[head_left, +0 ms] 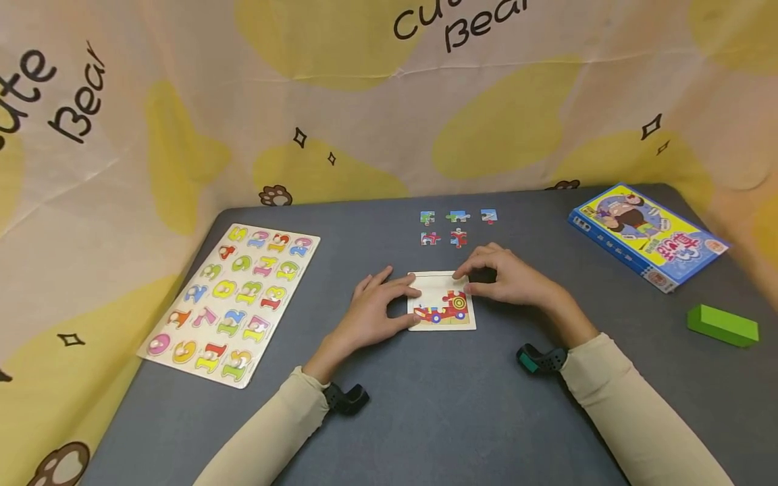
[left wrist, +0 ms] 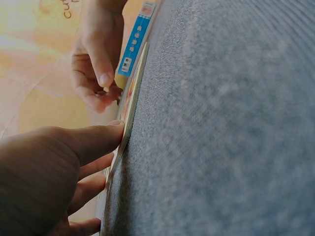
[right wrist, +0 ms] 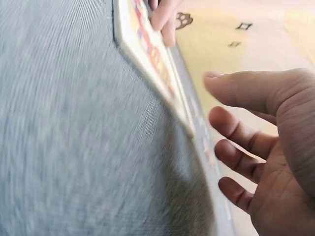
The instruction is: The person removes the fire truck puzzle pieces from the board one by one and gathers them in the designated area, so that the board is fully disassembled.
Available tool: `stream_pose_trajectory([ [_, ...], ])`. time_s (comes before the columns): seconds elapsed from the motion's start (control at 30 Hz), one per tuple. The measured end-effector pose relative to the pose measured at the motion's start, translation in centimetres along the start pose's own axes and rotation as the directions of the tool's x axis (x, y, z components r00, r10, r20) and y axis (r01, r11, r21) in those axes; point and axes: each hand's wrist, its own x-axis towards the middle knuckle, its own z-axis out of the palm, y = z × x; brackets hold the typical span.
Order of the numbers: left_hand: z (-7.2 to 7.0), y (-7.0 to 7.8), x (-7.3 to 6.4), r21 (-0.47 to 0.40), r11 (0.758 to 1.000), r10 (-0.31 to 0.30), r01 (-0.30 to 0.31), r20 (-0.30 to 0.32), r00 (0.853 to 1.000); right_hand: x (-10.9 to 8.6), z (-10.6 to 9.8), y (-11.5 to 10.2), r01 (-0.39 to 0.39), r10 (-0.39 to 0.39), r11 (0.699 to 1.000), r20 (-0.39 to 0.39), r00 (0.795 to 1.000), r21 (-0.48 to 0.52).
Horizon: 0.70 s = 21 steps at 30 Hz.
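A small puzzle board [head_left: 440, 325] with a pale frame lies in front of me. On it is a red vehicle picture [head_left: 452, 309] with blue and yellow parts, and bare space above. My left hand [head_left: 375, 307] rests at the board's left edge. Its thumb [left wrist: 101, 140] presses near the lower left corner, and its fingers extend along the side. Over the upper right corner hovers my right hand [head_left: 507, 275], thumb and fingers apart, with nothing seen between them. Beyond the board lie several loose jigsaw pieces [head_left: 458, 217] in two rows.
At the left lies a number board [head_left: 248, 297] with several colourful numerals. A blue and yellow box [head_left: 653, 233] stands at the back right, with a green block [head_left: 722, 325] nearer me. A patterned cloth [head_left: 358, 121] hangs behind the grey table [head_left: 450, 412].
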Motion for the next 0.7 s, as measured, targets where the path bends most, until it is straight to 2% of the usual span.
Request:
stream_pose_trajectory([
  [0.23,0.1,-0.1,0.1,-0.007,1.0,0.005,-0.005,-0.009,1.0,-0.1,0.5,-1.4,0.033,-0.028,0.998,0.098,0.995,-0.054],
  [0.43,0.1,-0.1,0.1,0.002,1.0,0.0,0.0,-0.003,1.0,-0.1,0.9,-1.4,0.025,-0.014,0.994,0.112,0.994,-0.103],
  [0.7,0.1,-0.2,0.1,0.004,1.0,-0.001,0.001,-0.001,1.0,-0.2,1.0,-1.3,0.021,-0.009,0.995,0.119,0.993,-0.097],
])
